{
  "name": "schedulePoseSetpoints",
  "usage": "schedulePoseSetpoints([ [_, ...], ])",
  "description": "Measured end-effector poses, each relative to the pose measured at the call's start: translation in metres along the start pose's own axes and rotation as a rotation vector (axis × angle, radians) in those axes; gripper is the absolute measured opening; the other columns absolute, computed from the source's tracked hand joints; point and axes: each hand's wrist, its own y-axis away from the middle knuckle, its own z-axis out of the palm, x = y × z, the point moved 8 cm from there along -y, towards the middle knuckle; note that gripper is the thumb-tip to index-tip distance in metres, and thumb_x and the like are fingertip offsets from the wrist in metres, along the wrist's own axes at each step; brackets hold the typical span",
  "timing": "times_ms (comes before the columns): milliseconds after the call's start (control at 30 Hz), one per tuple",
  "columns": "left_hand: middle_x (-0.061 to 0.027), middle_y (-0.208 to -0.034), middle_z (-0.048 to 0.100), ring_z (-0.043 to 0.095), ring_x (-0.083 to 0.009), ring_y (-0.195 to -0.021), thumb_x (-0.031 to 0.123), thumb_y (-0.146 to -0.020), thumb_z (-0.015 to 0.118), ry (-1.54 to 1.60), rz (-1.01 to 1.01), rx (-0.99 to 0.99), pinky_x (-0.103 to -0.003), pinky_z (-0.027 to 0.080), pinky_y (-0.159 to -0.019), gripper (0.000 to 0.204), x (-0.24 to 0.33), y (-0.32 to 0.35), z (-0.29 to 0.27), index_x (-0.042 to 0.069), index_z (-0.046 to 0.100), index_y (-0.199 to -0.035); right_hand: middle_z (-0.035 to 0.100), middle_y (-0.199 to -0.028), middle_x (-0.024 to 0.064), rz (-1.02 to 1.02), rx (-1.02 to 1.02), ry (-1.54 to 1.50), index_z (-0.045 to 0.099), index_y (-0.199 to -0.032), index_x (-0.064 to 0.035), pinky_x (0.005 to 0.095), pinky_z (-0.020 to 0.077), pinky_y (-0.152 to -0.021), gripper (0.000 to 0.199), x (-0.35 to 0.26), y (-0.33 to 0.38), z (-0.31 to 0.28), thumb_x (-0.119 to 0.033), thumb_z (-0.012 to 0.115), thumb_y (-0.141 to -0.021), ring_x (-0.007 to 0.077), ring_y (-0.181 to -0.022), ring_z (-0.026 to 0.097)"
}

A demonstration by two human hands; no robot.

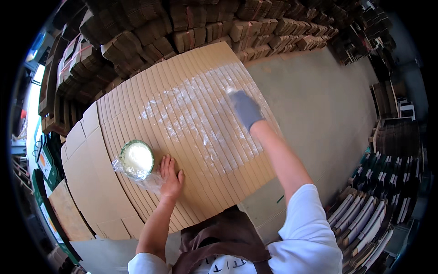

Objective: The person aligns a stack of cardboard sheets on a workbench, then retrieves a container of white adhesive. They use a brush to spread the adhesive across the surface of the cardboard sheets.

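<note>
Fanned-out cardboard sheets (191, 182) overlap in narrow strips before me. White, wet-looking paste (200, 116) is smeared across their middle and far right part. My left hand (170, 178) is bare and lies flat on the cardboard, fingers stretched out. Beside it stands a round green-rimmed tub (124, 150) of white paste, with crumpled clear plastic film (148, 182) at its near side. My right hand (246, 108), in a grey glove, is at the far right of the pasted area, closed. A small pale thing (230, 90) shows at its fingers, too blurred to name.
Flat folded cardboard (102, 182) lies at the left end of the fanned sheets. Bundled cardboard stacks (187, 39) line the back, some on wooden pallets (57, 123). Grey floor (319, 105) stretches to the right. Rows of stacked boards (360, 217) stand at the lower right.
</note>
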Motion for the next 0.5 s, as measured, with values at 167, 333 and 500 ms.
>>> schedulePoseSetpoints([
  [167,-0.0183,-0.154,0.034,0.027,-0.0359,-0.145,0.023,-0.089,0.061,0.043,0.0,-0.007,-0.054,0.018,-0.119,0.061,0.014,-0.006,0.004,0.0,0.039,-0.142,0.065,-0.108,0.0242,0.209,0.107,0.071,0.064,-0.104,-0.0074,0.0514,0.0529,-0.081,0.025,0.062,-0.018,-0.029,-0.019,0.043,-0.099,0.0422,-0.097,0.065],
  [333,-0.0174,-0.153,0.035,0.027,-0.0359,-0.145,0.023,-0.089,0.061,-0.005,-0.015,0.011,-0.054,0.018,-0.119,0.062,-0.002,0.002,-0.006,0.0,0.04,-0.142,0.066,-0.105,0.0243,0.036,-0.112,0.125,0.066,-0.104,-0.0059,0.049,0.0534,-0.082,0.024,-0.02,0.021,-0.011,-0.019,0.049,-0.095,0.0422,-0.096,0.065],
  [500,-0.0163,-0.155,0.032,0.025,-0.0358,-0.145,0.019,-0.09,0.06,0.029,0.007,-0.005,-0.055,0.017,-0.118,0.062,0.005,-0.002,0.001,0.002,0.036,-0.144,0.066,-0.104,0.0221,0.264,0.069,0.038,0.069,-0.098,-0.0075,0.0501,0.0522,-0.082,0.026,0.041,0.027,-0.05,-0.025,0.049,-0.096,0.0415,-0.093,0.065],
])
